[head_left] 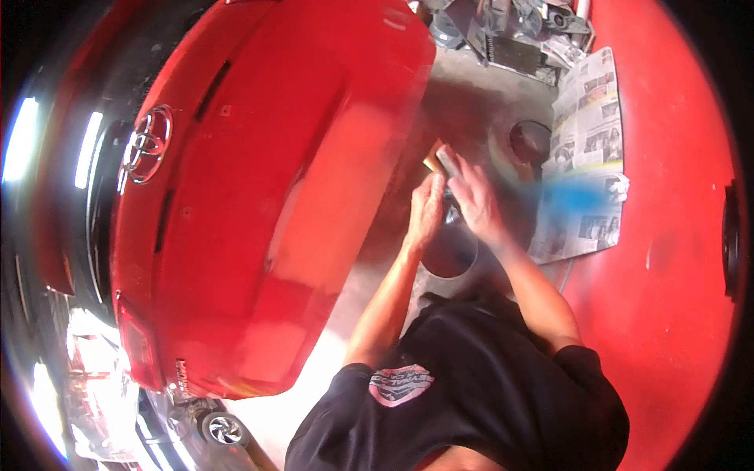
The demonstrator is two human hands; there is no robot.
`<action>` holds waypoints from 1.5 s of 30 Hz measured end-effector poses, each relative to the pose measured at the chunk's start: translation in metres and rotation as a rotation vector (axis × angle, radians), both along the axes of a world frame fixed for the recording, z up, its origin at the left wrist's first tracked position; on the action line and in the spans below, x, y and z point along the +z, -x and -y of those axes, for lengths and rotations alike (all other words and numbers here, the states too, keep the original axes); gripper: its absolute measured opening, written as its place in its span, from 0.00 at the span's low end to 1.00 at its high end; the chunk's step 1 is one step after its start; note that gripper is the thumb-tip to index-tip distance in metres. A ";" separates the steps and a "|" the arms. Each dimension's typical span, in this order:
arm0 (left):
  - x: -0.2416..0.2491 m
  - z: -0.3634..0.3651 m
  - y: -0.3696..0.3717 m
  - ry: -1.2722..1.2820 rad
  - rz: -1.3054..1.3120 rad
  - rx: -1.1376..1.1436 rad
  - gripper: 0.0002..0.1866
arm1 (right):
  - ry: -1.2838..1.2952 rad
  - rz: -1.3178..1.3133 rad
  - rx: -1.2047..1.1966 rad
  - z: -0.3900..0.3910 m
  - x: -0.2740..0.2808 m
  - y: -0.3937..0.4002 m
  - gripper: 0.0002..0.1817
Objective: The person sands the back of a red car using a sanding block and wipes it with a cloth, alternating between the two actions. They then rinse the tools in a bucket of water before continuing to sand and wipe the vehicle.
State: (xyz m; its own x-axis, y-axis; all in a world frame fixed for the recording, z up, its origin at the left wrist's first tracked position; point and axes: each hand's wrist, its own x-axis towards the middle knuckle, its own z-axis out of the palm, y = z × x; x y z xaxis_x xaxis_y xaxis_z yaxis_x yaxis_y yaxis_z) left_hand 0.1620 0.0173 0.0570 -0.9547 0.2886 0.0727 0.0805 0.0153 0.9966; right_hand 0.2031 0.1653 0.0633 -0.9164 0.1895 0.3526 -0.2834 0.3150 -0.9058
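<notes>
My left hand (426,206) is closed on a small tan folded piece (433,158) that resembles sandpaper. Close beside it, my right hand (476,201) has its fingers along a small greyish block (448,161), which appears held against the tan piece. Motion blurs the right fingers slightly. Both hands are in front of my chest, apart from the red car trunk lid (314,173) on the left. Duller, lighter red patches (314,235) mark the lid's near side.
Newspaper sheets (585,141) hang against the red panel (667,157) at right. A round dark container (451,255) stands below my hands, with another round item (531,141) farther off. Car parts (510,35) are piled at the back. A blue smear blurs part of the newspaper.
</notes>
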 end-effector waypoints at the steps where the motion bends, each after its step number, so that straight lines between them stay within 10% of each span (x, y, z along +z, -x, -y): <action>1: -0.001 0.004 0.000 0.062 -0.002 -0.027 0.25 | -0.070 -0.048 -0.003 -0.002 -0.009 0.004 0.34; 16: 0.007 0.044 0.006 -0.034 0.171 -0.110 0.18 | 0.843 0.387 0.172 -0.082 -0.055 -0.003 0.23; 22: -0.010 0.053 0.016 -0.166 0.282 -0.184 0.20 | 1.260 0.557 0.651 -0.085 -0.047 -0.013 0.28; 33: -0.017 0.062 0.011 -0.185 0.326 -0.162 0.22 | 1.004 0.312 0.365 -0.114 -0.075 -0.004 0.21; 45: -0.008 0.065 -0.001 -0.207 0.337 -0.283 0.30 | 0.892 0.220 0.387 -0.091 0.030 -0.008 0.30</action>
